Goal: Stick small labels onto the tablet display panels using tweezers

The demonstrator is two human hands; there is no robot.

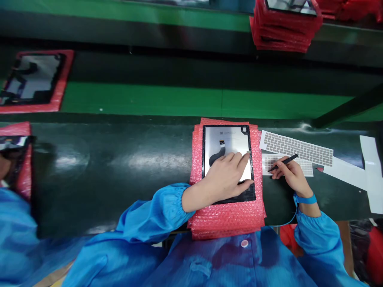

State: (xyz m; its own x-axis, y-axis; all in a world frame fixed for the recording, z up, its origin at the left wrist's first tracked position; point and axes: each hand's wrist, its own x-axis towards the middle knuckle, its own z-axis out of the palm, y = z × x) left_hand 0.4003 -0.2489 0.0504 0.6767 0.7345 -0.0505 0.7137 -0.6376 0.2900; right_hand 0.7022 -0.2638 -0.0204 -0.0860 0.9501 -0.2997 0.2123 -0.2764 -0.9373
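A tablet screen panel (236, 139) with a silver back, black rim and dark flex cable (218, 154) lies on a stack of red bubble-wrap sleeves (199, 211). My left hand (227, 173) rests over the panel, fingers spread, the index fingertip near its right edge. A small pale tab shows by that fingertip. My right hand (291, 175) is closed on slim black tweezers (287, 160), their point down to the left. Beneath the tip lies a white sheet of small grey stickers (306, 167), partly covered by my hand and by a second sticker sheet (299, 148).
White paper strips (372, 175) lie at the far right. More red sleeves (284, 32) are piled on the shelf above. On the left sit another panel on red wrap (34, 79) and a co-worker's blue sleeve (14, 223). A blue wrist strap (305, 198) trails a cord.
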